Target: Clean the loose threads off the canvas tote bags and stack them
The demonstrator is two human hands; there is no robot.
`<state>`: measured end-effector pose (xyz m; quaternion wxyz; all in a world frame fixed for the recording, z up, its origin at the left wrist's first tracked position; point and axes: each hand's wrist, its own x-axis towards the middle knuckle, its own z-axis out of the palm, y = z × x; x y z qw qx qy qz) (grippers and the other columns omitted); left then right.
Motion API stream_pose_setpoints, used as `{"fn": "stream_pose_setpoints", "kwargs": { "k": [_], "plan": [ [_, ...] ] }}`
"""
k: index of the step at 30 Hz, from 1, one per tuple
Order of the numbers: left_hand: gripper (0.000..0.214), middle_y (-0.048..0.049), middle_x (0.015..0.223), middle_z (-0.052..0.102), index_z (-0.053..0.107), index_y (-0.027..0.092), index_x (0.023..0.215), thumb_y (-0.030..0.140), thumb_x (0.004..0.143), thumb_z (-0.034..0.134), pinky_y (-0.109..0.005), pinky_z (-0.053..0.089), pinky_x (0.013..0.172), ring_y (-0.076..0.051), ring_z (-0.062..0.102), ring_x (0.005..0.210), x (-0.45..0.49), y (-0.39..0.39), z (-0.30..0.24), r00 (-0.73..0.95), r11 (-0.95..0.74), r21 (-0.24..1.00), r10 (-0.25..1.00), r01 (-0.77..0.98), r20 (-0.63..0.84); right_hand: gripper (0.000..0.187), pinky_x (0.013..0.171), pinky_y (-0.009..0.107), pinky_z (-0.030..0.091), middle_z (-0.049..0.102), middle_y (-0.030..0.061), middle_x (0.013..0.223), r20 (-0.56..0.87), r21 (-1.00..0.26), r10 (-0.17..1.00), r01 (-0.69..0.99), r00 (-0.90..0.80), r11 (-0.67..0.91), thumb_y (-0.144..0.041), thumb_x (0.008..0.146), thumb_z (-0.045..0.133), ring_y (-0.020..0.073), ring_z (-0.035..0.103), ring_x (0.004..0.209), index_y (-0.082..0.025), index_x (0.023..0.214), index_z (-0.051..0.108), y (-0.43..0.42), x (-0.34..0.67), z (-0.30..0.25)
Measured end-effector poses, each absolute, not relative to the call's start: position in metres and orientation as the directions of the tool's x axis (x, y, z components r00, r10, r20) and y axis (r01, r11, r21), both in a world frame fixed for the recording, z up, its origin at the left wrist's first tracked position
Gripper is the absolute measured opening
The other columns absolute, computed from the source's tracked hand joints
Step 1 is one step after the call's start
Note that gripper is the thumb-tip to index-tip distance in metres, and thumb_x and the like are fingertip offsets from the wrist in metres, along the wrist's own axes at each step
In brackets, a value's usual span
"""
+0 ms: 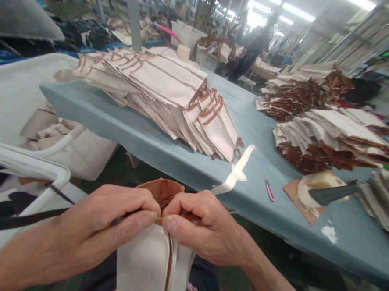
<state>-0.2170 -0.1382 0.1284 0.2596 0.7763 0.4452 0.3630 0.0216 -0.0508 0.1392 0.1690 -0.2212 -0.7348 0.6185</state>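
In front of my lap I hold a cream bag piece [143, 258] with brown edging, its long seam running downward. My left hand [120, 215] pinches its brown top edge between thumb and fingers. Right beside it, my right hand [196, 224] pinches the same edge, the two thumbs nearly touching. Behind the fingers a brown flap [160, 187] stands up. What lies inside the piece is mostly hidden by my hands.
A blue-covered table [199, 168] spans the front, bearing stacked cream pieces [165, 82] and more stacks [333, 132] at right. Near its edge lie a white strip [239, 170], pink thread snips [270, 191] and a glue-smeared container [320, 188]. White bins [82, 152] stand left; a person [253, 48] is farther back.
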Motion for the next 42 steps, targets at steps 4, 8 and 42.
{"fn": "stream_pose_setpoints", "kwargs": {
  "k": [4, 8, 42],
  "plan": [
    [0.026, 0.0120, 0.081, 0.078, 0.075, 0.029, 0.096, 0.024, 0.115, 0.058, -0.011, 0.050, 0.071, -0.007, 0.072, 0.069, -0.213, -0.133, 0.132, 0.359, -0.473, 0.719, 0.876, 0.509, 0.322, 0.013, 0.054, 0.021, 0.032, 0.048, -0.0075, 0.064, 0.151, -0.937, 0.562, 0.063, -0.813, 0.343, -0.020, 0.086, 0.058, 0.0066, 0.039, 0.055, -0.022, 0.073, 0.054, -0.052, 0.016, 0.139],
    [0.028, 0.0099, 0.076, 0.074, 0.070, 0.026, 0.090, 0.019, 0.113, 0.056, -0.014, 0.050, 0.066, -0.008, 0.069, 0.065, -0.206, -0.128, 0.126, 0.355, -0.532, 0.697, 0.845, 0.481, 0.401, 0.016, 0.051, 0.022, 0.032, 0.047, -0.0069, 0.063, 0.194, -0.973, 0.601, -0.076, -0.775, 0.217, -0.024, 0.086, 0.060, 0.0082, 0.039, 0.054, -0.023, 0.072, 0.052, -0.059, 0.008, 0.131],
    [0.047, 0.0048, 0.071, 0.047, 0.044, 0.025, 0.075, 0.038, 0.119, 0.032, -0.026, 0.041, 0.062, -0.014, 0.048, 0.065, -0.190, -0.112, 0.144, 0.380, -0.352, 0.800, 0.909, 0.486, 0.170, 0.016, 0.079, 0.026, 0.046, 0.072, -0.0002, 0.087, 0.287, -0.804, 0.394, 0.004, -0.873, 0.594, -0.020, 0.106, 0.062, 0.0138, 0.060, 0.077, -0.022, 0.091, 0.065, -0.028, 0.043, 0.150]
  ]
}}
